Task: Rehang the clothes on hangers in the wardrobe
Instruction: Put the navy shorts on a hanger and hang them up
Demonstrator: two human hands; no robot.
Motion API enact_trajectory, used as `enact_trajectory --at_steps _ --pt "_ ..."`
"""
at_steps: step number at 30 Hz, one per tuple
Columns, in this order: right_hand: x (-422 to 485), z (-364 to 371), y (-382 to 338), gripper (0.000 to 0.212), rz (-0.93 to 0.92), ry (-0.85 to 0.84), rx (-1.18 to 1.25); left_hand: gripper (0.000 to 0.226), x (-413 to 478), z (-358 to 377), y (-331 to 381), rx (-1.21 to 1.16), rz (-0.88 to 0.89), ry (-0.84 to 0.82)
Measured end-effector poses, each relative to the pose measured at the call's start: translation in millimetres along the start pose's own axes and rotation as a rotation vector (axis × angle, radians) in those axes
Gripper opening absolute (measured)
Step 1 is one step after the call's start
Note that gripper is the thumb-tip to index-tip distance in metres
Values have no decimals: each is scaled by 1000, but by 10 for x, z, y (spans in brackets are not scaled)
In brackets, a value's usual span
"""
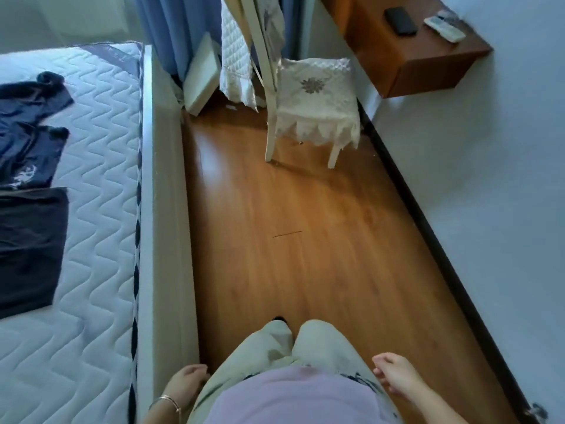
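Lying spread on the quilted mattress at the left, the dark clothes are unhung; no hanger or wardrobe shows. The person stands on the wooden floor beside the bed frame, left hand and right hand hanging loosely curled, holding nothing. Picking up seems the step in hand: the next move calls for turning left and reaching across for one garment.

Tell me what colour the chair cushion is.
The chair cushion is cream with a grey flower; head view.
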State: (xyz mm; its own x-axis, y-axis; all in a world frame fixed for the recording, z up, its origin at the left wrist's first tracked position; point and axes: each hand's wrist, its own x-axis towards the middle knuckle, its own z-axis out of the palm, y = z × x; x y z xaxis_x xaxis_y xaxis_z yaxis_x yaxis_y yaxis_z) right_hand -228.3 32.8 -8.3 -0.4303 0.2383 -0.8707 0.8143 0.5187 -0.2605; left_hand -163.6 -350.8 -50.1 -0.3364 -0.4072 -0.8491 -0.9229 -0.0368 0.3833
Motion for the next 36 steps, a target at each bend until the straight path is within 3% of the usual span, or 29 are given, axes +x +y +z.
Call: enact_trajectory --at_steps 6,11,15,17,19,21,24,27,32,35,36 --pt "440 -219 -1336 16 -114 -6 -64 17 246 -81 1233 -167 88 12" --pt "933 -350 -2293 14 -125 -35 -237 12 708 -76 1415 -228 -107 54" --pt "1337 -482 -3240 15 -100 -114 -387 26 1334 -85 1445 -227 -255 73" --pt "1515 -581 -3822 15 -142 -126 -474 20 1965 26 1303 -242 -268 80" --pt "1644 -638 -4435 16 -185 -124 -503 40 1768 -109 1946 -357 -354 65" --pt "1742 -639 -5043 16 -228 -108 -498 14 1484 -236 2647 -443 -303 92" --pt "1837 -479 -5935 16 -294 -112 -471 10 1427 -461 3555 -523 -196 145" --pt "1898 -191 -6699 16 -369 -148 -503 13 1672 -701 3890 -508 -103 204" --pt "2040 393 -7662 15 -397 -206 -605 23 2109 -1001 4012 -488 -302 208" --pt "2101 688 -8100 15 -374 -209 -645 16 2452 -1271 3979 -492 -383 196" --pt "2109 772 -8256 15 -362 -206 -655 26 2757 -1326 3809 -510 -378 230"
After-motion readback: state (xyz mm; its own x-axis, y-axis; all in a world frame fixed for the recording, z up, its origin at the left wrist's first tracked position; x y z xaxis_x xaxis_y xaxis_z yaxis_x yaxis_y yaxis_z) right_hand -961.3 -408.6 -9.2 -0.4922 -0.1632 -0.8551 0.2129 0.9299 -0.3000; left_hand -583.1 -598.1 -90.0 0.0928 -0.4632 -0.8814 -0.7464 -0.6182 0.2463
